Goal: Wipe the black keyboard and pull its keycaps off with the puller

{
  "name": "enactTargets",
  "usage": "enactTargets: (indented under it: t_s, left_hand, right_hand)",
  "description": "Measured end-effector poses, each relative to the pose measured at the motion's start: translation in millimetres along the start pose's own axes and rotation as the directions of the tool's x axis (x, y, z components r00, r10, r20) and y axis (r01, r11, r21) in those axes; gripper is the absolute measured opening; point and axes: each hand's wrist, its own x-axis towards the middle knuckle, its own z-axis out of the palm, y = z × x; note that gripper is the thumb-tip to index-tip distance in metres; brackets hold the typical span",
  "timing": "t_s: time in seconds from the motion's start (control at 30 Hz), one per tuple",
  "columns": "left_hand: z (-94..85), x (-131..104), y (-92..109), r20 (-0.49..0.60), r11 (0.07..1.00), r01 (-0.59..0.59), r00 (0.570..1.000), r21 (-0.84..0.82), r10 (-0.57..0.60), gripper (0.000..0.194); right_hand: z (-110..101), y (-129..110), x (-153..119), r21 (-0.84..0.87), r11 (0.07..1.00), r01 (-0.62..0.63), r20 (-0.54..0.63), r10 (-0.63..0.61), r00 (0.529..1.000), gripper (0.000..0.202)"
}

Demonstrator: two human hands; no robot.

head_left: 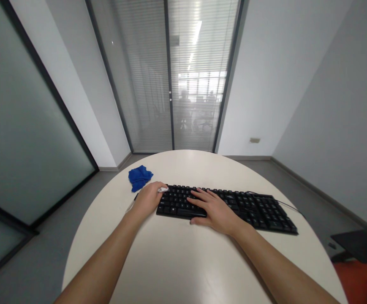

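A black keyboard [177, 202] lies across the table, slightly slanted, with its number pad to the right. At its left end my left hand [148, 198] is closed, with a small white wad, like tissue or cotton, [163, 190] pinched at the fingertips over the top-left keys. My right hand [215, 212] rests open on the middle of the keyboard, fingers spread over the keys and thumb at the front edge. Beside my left hand is a thin pale item with a dark end [130, 206], mostly hidden; I cannot tell its kind. A crumpled blue cloth [139, 177] lies just beyond my left hand.
The round cream table [189, 261] fills the lower view. A black cable [289, 206] runs from behind the keyboard over the table's right side. At lower right stands a chair with an orange-red seat [360, 280]. Glass panels with blinds [196, 118] stand behind the table.
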Motion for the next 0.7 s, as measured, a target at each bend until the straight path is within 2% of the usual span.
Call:
enactTargets:
  t_s: [0.2,0.33,0.43,0.57,0.7]
  left_hand:
    - [-11.6,-6.7,5.9,0.129,0.998,0.049,0.990,0.033,-0.053,0.035]
    - [-15.7,-7.2,12.6,0.163,0.992,0.109,0.980,0.058,-0.117,0.033]
    - [-14.7,-6.7,14.0,0.139,0.990,0.132,0.980,0.056,-0.139,0.029]
    - [-10.1,-7.0,9.6,0.022,0.993,0.117,0.993,0.020,-0.117,0.028]
    - [-7.9,-8.1,4.9,0.064,0.998,0.061,0.996,0.006,-0.061,0.035]
  right_hand:
    - [-0.9,-1.1,1.5,-0.031,0.999,-0.017,0.037,0.019,0.999,0.073]
    - [-1.9,-1.9,1.9,-0.051,0.998,-0.025,0.045,0.027,0.999,0.073]
    - [-2.6,-2.7,1.5,-0.059,0.998,-0.026,0.043,0.029,0.999,0.072]
    - [-3.5,-3.6,1.7,-0.078,0.997,-0.016,0.036,0.019,0.999,0.072]
    - [-3.3,-3.7,3.4,-0.122,0.992,-0.015,0.021,0.018,1.000,0.070]
